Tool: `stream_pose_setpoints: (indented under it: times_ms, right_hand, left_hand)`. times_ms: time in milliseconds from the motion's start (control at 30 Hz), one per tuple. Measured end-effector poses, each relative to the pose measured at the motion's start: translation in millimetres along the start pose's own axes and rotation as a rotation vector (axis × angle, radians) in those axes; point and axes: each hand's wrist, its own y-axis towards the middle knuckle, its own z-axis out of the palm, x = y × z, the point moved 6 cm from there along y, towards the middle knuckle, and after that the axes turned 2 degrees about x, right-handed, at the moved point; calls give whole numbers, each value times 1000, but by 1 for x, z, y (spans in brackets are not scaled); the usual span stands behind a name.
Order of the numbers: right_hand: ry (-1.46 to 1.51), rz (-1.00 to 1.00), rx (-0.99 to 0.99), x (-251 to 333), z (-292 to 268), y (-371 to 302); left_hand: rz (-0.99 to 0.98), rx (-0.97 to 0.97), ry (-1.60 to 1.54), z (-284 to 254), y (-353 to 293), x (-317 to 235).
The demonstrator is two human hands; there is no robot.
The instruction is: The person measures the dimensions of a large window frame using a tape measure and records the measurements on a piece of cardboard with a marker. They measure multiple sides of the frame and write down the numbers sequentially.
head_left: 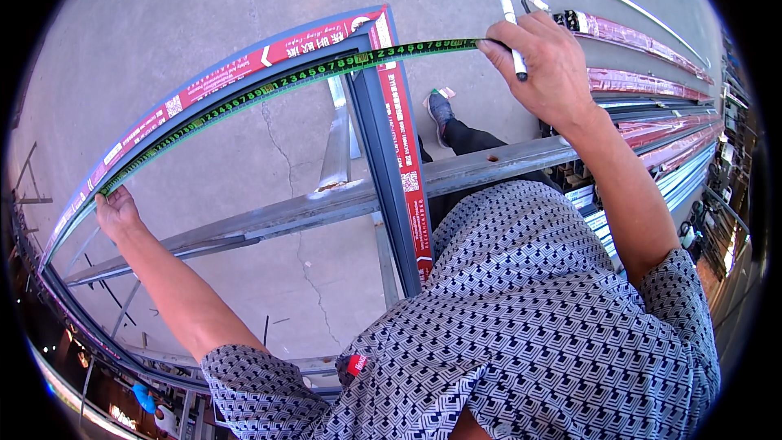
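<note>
Some of the tape measure (318, 71) is hidden by the right hand (544, 65).

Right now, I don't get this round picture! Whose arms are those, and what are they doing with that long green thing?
There's no robot here, just a person's two bare hands. The camera sits on the person's head, looking down, so you see their patterned shirt below. Its wide lens makes straight edges look bent. The green thing is a measuring tape. The left hand holds it at one side; the right hand holds it at the other, with a pen too. Below the tape is a big frame, lying over a metal bar.
</note>
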Motion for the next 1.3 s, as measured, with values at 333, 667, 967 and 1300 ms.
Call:
stream_pose_setpoints:
  times_ms: [333,667,967,1300]
  right_hand:
    - [-8,-2,1,0,1,-1]
    - [2,2,-9,-1,2,-1]
    - [0,0,-11,0,1,-1]
    - [-6,3,-10,0,1,0]
  left_hand:
    - [-5,-20,19,-2,3,1]
    - [-12,-8,-25,-5,6,0]
    - [-18,-16,-36,-3,5,1]
    - [-23,-10,-45,-9,11,1]
